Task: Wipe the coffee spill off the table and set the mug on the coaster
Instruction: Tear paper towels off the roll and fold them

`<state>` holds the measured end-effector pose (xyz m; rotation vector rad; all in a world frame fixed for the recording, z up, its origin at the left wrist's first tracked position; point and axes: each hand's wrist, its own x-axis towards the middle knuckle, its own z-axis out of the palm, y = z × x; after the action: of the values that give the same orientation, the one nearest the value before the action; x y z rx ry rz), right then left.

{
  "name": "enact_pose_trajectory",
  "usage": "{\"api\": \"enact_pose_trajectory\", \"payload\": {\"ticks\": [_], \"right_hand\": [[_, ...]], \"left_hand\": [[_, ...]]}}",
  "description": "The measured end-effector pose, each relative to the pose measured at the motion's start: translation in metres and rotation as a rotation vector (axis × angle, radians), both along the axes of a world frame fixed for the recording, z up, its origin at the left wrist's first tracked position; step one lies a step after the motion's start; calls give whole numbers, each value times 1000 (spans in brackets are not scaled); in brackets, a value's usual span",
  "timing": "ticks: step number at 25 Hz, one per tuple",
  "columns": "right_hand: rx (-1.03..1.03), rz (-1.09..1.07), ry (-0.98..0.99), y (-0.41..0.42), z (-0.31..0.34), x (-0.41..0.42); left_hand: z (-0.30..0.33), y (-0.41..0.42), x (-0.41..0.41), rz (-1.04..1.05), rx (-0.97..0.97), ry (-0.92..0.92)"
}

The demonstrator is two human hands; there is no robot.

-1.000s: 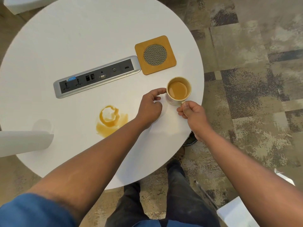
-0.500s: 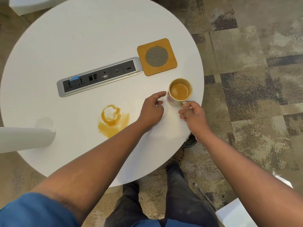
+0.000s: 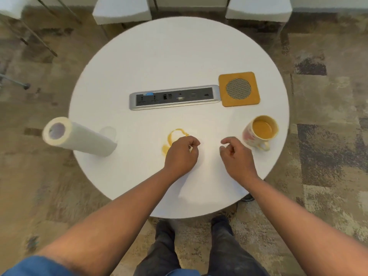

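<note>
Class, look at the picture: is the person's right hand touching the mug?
Apart. The head view shows a strip of bare white table between the right hand and the mug; the curled fingers stop short of its side.

Both bare forearms reach forward from blue short sleeves. The left hand (image 3: 181, 154) is knuckles up, its fingers curled loosely inward toward the thumb, holding nothing. The right hand (image 3: 237, 156) sits just beside it, apart, likewise palm down with fingers half curled and empty. Dark-trousered legs stand below.
</note>
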<state>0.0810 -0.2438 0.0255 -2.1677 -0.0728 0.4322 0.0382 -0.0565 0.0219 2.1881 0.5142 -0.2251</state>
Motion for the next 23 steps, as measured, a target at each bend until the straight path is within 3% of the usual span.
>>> {"api": "enact_pose_trajectory", "payload": {"ticks": [7,10,14,17,23], "right_hand": [[44,444,8,145,22,-24],[43,563,9,199,32,-36],[23,661,-34,258,42,-48],[36,643,-88,294,50,-48],[22,588,-62,330,56,-45]], "left_hand": [[51,111,-68,14,384,-95],[76,151,-81,-18,581,-192],[93,195,-90,-9,698,-363],[103,224,-92,106,688,-299],[122,275,-77,277,415,-14]]}}
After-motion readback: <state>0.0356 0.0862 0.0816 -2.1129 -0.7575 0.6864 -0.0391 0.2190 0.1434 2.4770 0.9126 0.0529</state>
